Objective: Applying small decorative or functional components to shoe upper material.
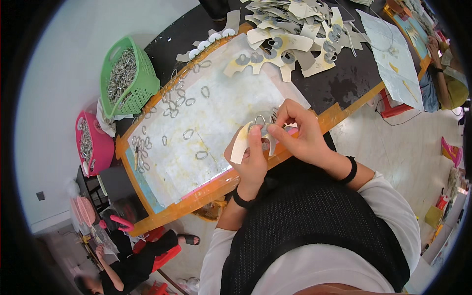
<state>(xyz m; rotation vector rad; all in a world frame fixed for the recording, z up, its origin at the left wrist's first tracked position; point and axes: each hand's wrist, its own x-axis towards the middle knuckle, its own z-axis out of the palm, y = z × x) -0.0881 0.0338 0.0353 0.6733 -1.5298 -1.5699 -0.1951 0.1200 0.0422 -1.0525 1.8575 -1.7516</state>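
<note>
A green basket (142, 81) and pink basket (102, 147) held metal rings (122, 73) while both hands (252, 160) (304, 137) pinched a notched cream piece (240, 146).

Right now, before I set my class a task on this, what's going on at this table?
A person's left hand holds a cream cut-out piece, while the right hand is at its upper edge, beside a metal loop; exactly what it pinches is unclear. Oval metal rings lie scattered on the white sheet. More fill the green basket, and similar metal pieces fill the pink basket. A heap of cut-outs lies beyond the hands.
</note>
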